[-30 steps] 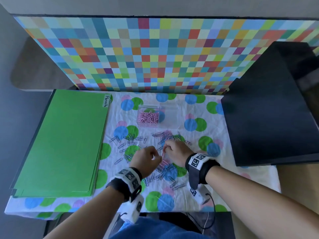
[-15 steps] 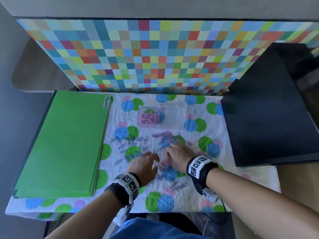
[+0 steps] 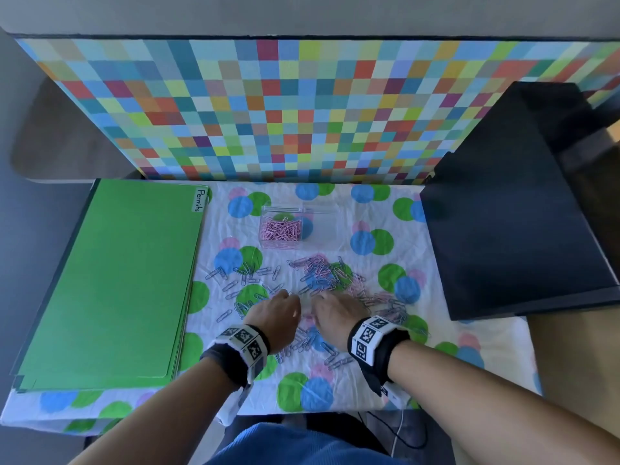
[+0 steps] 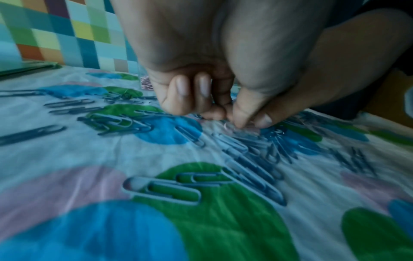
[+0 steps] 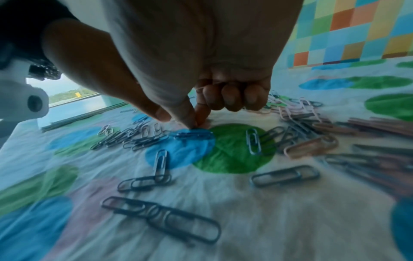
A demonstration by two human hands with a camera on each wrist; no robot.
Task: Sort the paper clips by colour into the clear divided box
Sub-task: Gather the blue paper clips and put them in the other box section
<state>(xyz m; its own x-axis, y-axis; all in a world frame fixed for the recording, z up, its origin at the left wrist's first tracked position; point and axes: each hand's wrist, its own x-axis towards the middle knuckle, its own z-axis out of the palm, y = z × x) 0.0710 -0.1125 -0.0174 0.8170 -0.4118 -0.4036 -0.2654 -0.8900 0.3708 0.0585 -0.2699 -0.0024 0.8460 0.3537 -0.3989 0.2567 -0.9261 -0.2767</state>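
Pinching down side by side, the left hand (image 3: 275, 317) and right hand (image 3: 335, 313) pick pink clips (image 3: 360, 288) from the cloth; the box (image 3: 298, 226) lies straight ahead, beyond both.

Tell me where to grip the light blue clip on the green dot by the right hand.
Pinch the light blue clip across its two long sides at mid-length, from straight above. It lies flat on the cloth, so nothing sticks up; darker clips crowd its right side, so lead in from the bare left.
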